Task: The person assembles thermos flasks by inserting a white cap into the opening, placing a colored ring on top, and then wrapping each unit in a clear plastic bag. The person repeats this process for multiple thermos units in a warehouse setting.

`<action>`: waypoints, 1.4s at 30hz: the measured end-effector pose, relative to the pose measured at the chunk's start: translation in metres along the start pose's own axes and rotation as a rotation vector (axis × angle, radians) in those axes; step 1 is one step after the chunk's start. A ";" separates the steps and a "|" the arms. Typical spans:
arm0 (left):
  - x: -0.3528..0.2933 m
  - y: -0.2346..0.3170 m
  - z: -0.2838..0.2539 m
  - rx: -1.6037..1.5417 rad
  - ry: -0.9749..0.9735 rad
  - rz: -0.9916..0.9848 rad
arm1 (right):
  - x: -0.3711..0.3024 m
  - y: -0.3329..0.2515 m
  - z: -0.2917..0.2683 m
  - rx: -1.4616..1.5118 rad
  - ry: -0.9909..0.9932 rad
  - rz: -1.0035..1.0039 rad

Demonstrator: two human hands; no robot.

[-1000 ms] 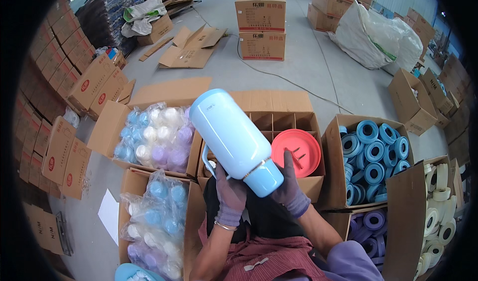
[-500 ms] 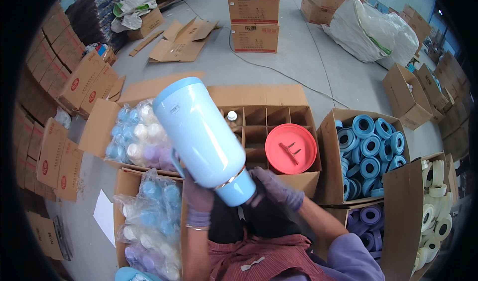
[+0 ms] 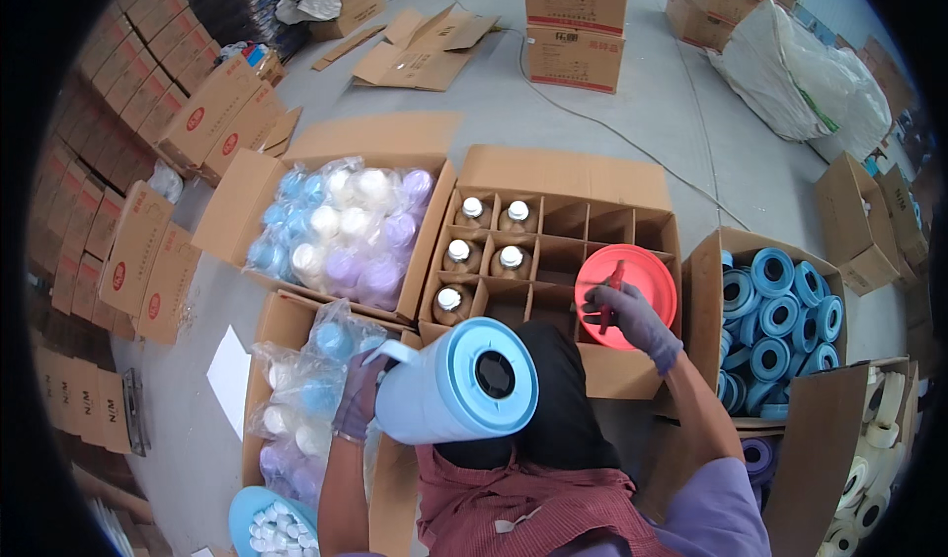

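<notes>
My left hand (image 3: 360,389) grips a light blue insulated jug (image 3: 420,399) by its handle, in front of my lap. The jug's wide end tilts up toward me and shows a blue ring around a round black centre. My right hand (image 3: 637,322) holds a red two-pronged tool (image 3: 614,285) above a round red dish (image 3: 652,271). The dish rests on a divided carton (image 3: 622,371). Both hands wear thin greyish-purple gloves. Several brownish bottles with silvery tops (image 3: 474,209) stand in the carton's left compartments.
Cartons of bagged blue, white and purple caps (image 3: 355,221) stand at left. At right are cartons of blue rings (image 3: 775,310), purple rings (image 3: 758,458) and white rings (image 3: 874,458). A blue bowl (image 3: 242,517) of small white pieces sits lower left. A cable (image 3: 632,142) crosses the floor.
The jug has come down and turned, its wide end now toward me. My right hand has left its narrow end and picked up the red tool from the dish. The view has shifted left.
</notes>
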State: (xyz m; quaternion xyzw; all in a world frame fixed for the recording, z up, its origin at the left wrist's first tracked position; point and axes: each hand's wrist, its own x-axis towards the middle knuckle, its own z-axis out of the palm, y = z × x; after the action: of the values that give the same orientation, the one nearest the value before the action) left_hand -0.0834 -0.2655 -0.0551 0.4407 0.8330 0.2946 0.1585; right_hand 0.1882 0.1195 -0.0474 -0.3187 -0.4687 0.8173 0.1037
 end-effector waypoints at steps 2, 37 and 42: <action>0.029 0.017 -0.001 -0.557 -0.104 -0.220 | -0.060 -0.044 0.053 -0.583 -0.241 -0.296; -0.041 0.114 0.066 -0.204 0.421 0.543 | 0.019 0.047 -0.089 -1.110 0.143 -0.594; -0.124 0.052 0.051 -0.221 0.621 -0.090 | -0.042 0.069 -0.045 -0.933 -0.033 -0.295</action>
State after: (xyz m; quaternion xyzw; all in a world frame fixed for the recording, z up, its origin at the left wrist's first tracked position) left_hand 0.0462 -0.3272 -0.0612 0.2727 0.8231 0.4962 -0.0431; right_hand 0.2572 0.0940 -0.1032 -0.2485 -0.8266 0.5017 0.0570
